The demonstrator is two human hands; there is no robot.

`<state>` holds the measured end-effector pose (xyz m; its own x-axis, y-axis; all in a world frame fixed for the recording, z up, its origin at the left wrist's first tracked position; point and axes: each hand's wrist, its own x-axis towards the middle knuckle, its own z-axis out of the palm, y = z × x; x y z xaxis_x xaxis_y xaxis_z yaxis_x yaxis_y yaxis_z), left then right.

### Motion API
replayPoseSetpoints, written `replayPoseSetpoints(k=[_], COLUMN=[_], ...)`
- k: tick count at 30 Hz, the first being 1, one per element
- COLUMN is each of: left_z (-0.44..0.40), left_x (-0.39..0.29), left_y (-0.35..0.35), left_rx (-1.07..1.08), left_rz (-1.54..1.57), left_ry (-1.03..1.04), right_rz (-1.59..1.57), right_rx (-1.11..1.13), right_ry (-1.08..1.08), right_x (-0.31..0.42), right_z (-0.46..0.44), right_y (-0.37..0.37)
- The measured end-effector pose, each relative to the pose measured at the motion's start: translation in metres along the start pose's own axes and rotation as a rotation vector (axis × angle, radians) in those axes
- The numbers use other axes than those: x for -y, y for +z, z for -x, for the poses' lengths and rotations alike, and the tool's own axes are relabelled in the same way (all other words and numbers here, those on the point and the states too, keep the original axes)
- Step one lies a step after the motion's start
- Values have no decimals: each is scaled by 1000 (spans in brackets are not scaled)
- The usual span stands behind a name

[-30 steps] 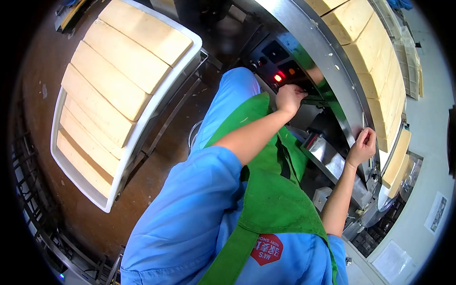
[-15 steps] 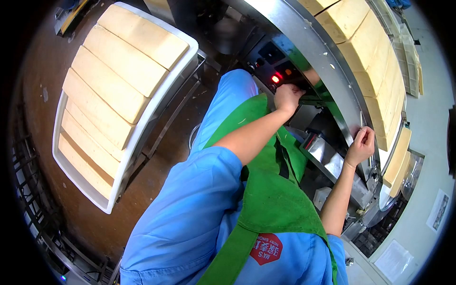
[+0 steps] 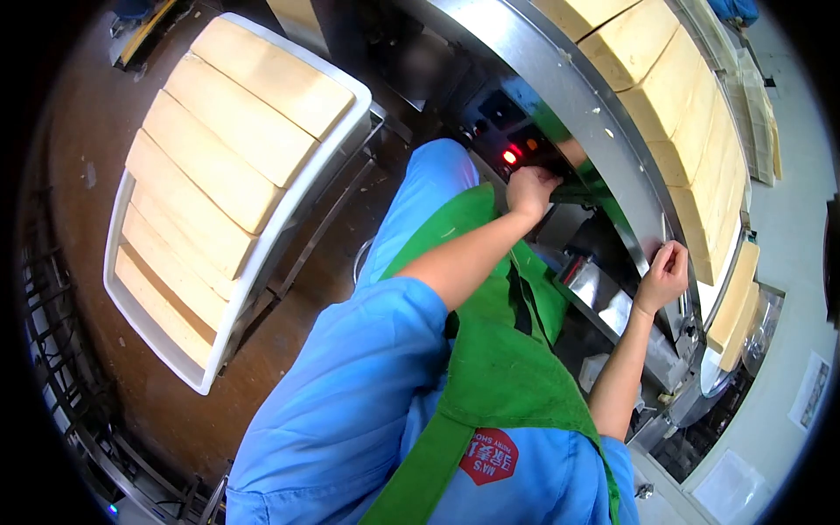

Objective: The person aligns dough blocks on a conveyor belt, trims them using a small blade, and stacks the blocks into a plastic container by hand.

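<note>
My left hand [image 3: 531, 192] is curled against the dark control panel [image 3: 499, 109] under the machine's metal edge, just below a lit red light [image 3: 510, 157]. Its fingertips are turned away, and what they grip is hidden. With thumb and fingers pinched together, my right hand [image 3: 662, 278] rests at the curved steel rim [image 3: 604, 122] of the machine. A thin pale sliver shows at the rim just above these fingertips; whether they hold it is unclear. Large pale-yellow blocks [image 3: 674, 96] stand in rows just beyond the rim.
At left, a white tray [image 3: 206, 381] on a metal stand carries several more long pale blocks [image 3: 236, 131]. Two thin pale slabs [image 3: 735, 297] lean at the far right. Metal machine parts [image 3: 604, 297] sit below the rim. Dark racks line the lower left.
The view has shifted slightly, so the tray and panel sit a little lower and to the right. Both hands keep nearly the same places and poses.
</note>
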<state>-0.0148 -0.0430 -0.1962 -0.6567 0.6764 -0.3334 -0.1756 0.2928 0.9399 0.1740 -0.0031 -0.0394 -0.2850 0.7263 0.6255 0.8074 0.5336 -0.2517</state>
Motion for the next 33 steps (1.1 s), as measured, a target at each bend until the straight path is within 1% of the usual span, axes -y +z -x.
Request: replayPoseSetpoints(k=[3,4,6,7,8,9,10,11,12,13,14,15,16,17,19,20,21,22,24,25,27,30,33], left_z=[-3,-2,-4,-6,-8,-8,-2,-8,-1,-1,4,8,-4,-2,-14,-17,-18,-16,-5,-6,-6,-3,-7], left_x=[10,12,33,36,54,69,72,96,98,105,94,86,108,102,126,131,130,128,113,116,117,111,115], left_y=[-4,-11,-15,-27,-29,-36,-46,-53,-67,-68,-69,-70,-60,-65,-56,-53,-52,-54,-61,-59,-59,-63,-64], left_rx=[31,78,73,133,134,205,209,274,309,379,352,320,348,375,354,360,353,365,399,406,426,455,470], left_rz=[-62,-32,-68,-170,-162,-125,-139,-234,-331,-283,-281,-286,-274,-300,-256,-256,-349,-398,-411,-427,-445,-466,-475], left_ry=[107,111,143,217,224,216,156,301,295,295,358,380,396,356,342,361,409,422,389,408,407,429,470], right_rz=[30,24,23,-1,-27,-48,-77,-76,-68,-48,-26,-42,-53,-49,-36,-25,-40,-77,50,38,-19,-37,-8], right_rx=[36,47,56,47,36,52,67,85,111,86,56,70,86,78,72,72,68,-33,188,169,36,45,8], right_ry=[22,34,18,9,-2,34,66,90,112,80,50,55,58,55,48,47,15,-15,95,88,9,14,-4], right_x=[0,-1,-2,-4,-7,-8,-6,-2,-1,-8,-16,-17,-17,-18,-18,-18,-15,-6,23,25,19,10,11], right_z=[0,0,0,0,2,3,4,2,3,6,6,6,5,7,6,6,5,4,-4,-5,-2,0,0], right_y=[-2,-3,-4,-3,-2,-3,-3,-5,-6,-4,0,0,-1,-1,1,0,-3,-3,-33,-32,-29,-24,-24])
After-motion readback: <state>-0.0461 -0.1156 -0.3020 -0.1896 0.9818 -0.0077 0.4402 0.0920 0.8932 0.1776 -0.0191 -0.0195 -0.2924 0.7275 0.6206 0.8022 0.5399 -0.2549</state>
